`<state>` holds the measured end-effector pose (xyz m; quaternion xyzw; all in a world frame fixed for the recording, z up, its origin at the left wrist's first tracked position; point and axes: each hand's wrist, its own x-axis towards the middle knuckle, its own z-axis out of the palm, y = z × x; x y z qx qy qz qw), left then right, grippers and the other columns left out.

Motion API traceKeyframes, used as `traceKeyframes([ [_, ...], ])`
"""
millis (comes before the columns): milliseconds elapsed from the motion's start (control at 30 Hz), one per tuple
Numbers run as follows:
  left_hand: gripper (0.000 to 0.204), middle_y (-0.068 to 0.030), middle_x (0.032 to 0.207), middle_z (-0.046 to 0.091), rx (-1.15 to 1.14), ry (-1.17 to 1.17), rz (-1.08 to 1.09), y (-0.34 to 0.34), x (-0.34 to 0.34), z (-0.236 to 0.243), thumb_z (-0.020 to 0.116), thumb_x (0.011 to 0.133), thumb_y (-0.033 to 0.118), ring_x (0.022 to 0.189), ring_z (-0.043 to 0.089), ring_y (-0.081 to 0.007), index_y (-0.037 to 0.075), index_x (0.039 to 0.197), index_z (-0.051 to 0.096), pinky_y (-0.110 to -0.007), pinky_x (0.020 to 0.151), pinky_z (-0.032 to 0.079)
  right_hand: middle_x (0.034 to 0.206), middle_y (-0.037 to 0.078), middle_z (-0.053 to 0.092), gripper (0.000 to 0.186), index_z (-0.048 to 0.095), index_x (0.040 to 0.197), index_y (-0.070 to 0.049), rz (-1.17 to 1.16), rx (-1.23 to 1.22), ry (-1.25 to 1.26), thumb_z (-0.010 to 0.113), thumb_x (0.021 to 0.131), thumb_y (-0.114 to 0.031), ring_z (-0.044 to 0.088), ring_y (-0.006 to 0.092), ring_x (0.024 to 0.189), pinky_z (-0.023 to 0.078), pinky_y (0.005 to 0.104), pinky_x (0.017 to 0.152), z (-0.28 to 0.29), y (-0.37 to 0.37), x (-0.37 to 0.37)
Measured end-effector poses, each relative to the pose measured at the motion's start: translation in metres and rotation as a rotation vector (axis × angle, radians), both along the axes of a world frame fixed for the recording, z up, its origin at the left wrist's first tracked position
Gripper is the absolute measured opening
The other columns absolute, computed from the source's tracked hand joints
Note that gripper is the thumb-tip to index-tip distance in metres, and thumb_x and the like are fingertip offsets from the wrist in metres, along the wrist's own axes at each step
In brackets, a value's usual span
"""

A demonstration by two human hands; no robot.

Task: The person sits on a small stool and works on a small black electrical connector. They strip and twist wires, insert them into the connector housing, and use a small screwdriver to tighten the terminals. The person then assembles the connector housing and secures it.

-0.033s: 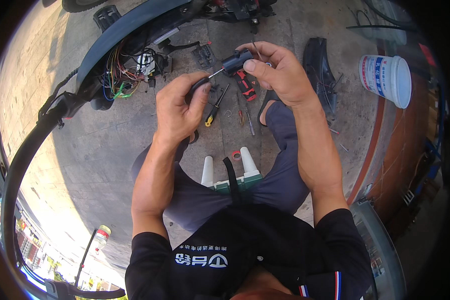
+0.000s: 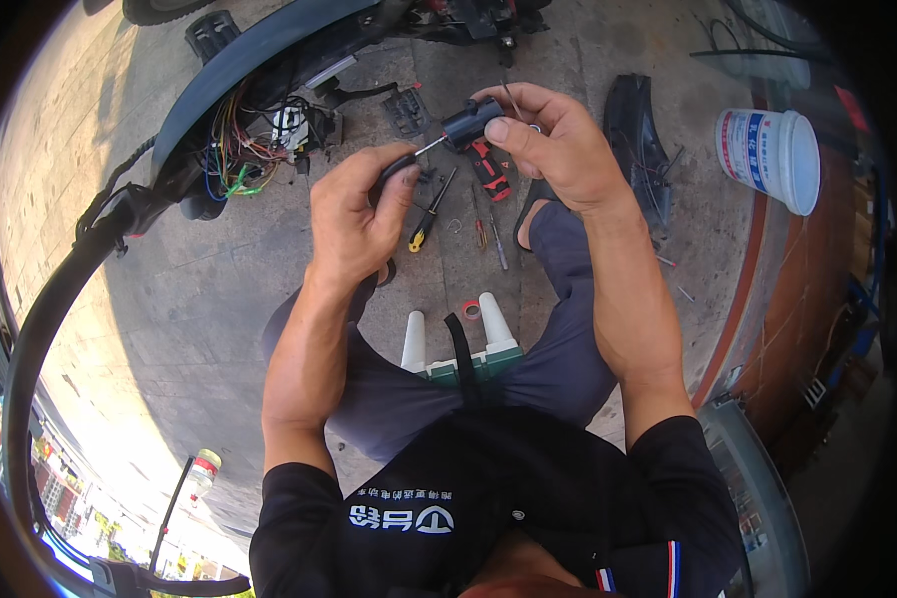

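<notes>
My left hand (image 2: 354, 214) pinches the black head of a key (image 2: 399, 165) between thumb and fingers. The key's thin metal blade points up and right, its tip meeting the end of a black cylindrical ignition lock (image 2: 466, 125). Thumb and fingers of my right hand (image 2: 558, 145) close round the lock's other end, with a thin metal piece (image 2: 510, 98) sticking up beside the fingers. Both hands are raised above the paved ground in front of my knees. How deep the blade sits in the lock is hard to make out.
Below my hands lie a yellow-black screwdriver (image 2: 432, 214), a red-black power tool (image 2: 489, 171) and slim screwdrivers (image 2: 479, 224). A vehicle's exposed wiring (image 2: 239, 145) hangs at left. Right are a black panel (image 2: 636, 130) and white bucket (image 2: 767, 154). Red tape (image 2: 471, 310) lies near the stool (image 2: 498, 357).
</notes>
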<state>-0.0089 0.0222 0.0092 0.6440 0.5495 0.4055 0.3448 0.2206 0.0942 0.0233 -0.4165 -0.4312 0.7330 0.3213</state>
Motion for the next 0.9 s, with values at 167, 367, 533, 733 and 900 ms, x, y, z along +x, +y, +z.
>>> traceKeyframes([
  [167, 0.017, -0.008, 0.082, 0.07, -0.042, -0.007, 0.003, 0.001, 0.004, 0.001, 0.067, 0.092, 0.008, 0.072, 0.065, -0.0145, 0.0, 0.107, 0.068, -0.027, 0.066, 0.05, 0.092, 0.002, 0.066, 0.036, 0.065, 0.119, 0.0, 0.071, -0.013, -0.063, 0.074, 0.088, -0.016, 0.056, 0.0045, 0.076, 0.044, 0.0191, 0.066, 0.001, 0.0, 0.0],
  [367, 0.017, -0.012, 0.078, 0.069, -0.206, -0.025, 0.027, -0.001, 0.008, 0.002, 0.068, 0.09, 0.01, 0.067, 0.067, -0.0222, 0.003, 0.105, 0.069, -0.032, 0.062, 0.051, 0.087, 0.0, 0.065, 0.039, 0.064, 0.12, 0.0, 0.127, 0.043, -0.122, 0.075, 0.088, -0.019, 0.049, 0.0008, 0.064, 0.038, 0.0178, 0.053, -0.001, -0.003, -0.005],
  [533, 0.016, -0.0105, 0.076, 0.07, -0.155, -0.07, -0.015, -0.002, 0.007, -0.005, 0.066, 0.09, 0.007, 0.067, 0.068, -0.0196, 0.003, 0.106, 0.068, -0.03, 0.062, 0.051, 0.093, 0.002, 0.068, 0.036, 0.064, 0.12, 0.0, 0.072, 0.114, -0.066, 0.075, 0.088, -0.012, 0.059, 0.0052, 0.08, 0.048, 0.0201, 0.07, -0.001, -0.008, -0.01],
  [733, 0.019, -0.0041, 0.08, 0.068, -0.15, -0.18, -0.002, -0.001, 0.005, -0.007, 0.06, 0.099, 0.013, 0.069, 0.061, -0.0089, -0.001, 0.11, 0.065, -0.023, 0.063, 0.05, 0.103, 0.003, 0.067, 0.035, 0.065, 0.118, -0.001, 0.042, 0.342, -0.042, 0.074, 0.085, -0.005, 0.061, 0.0074, 0.089, 0.051, 0.0223, 0.078, -0.002, -0.014, -0.021],
  [900, 0.015, -0.006, 0.081, 0.068, -0.126, 0.002, -0.081, -0.006, 0.003, -0.012, 0.054, 0.1, 0.009, 0.073, 0.063, -0.0114, -0.003, 0.104, 0.062, -0.025, 0.068, 0.051, 0.106, 0.003, 0.067, 0.035, 0.067, 0.115, -0.002, 0.022, 0.356, -0.01, 0.076, 0.081, -0.001, 0.059, 0.0043, 0.076, 0.047, 0.0192, 0.06, 0.0, -0.025, -0.026],
])
